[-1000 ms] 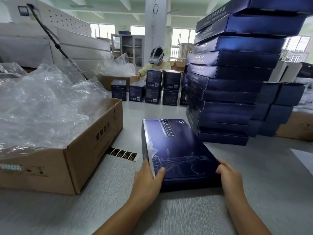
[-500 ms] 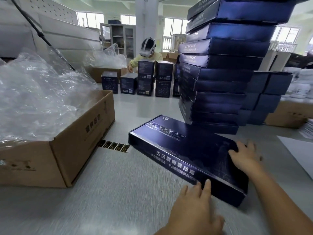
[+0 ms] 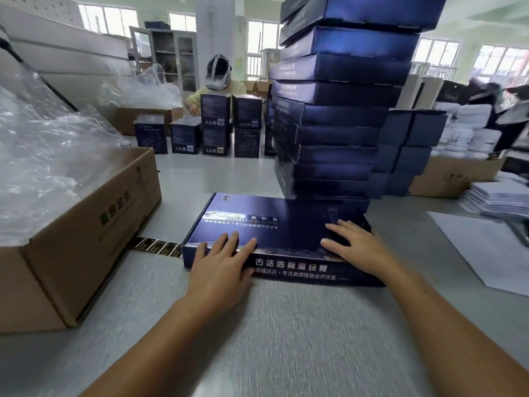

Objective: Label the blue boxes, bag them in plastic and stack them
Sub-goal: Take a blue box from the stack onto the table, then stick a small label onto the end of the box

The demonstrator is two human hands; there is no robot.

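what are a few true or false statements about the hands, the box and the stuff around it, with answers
1. The left hand and the right hand both rest with straight fingers on the blue box. True.
2. The label strip lies right of that box. False: it lies to its left, between it and the cardboard carton.
3. The cardboard carton holds crumpled clear plastic. True.
4. The blue box sits on top of the tall stack. False: it lies on the table in front of the stack.
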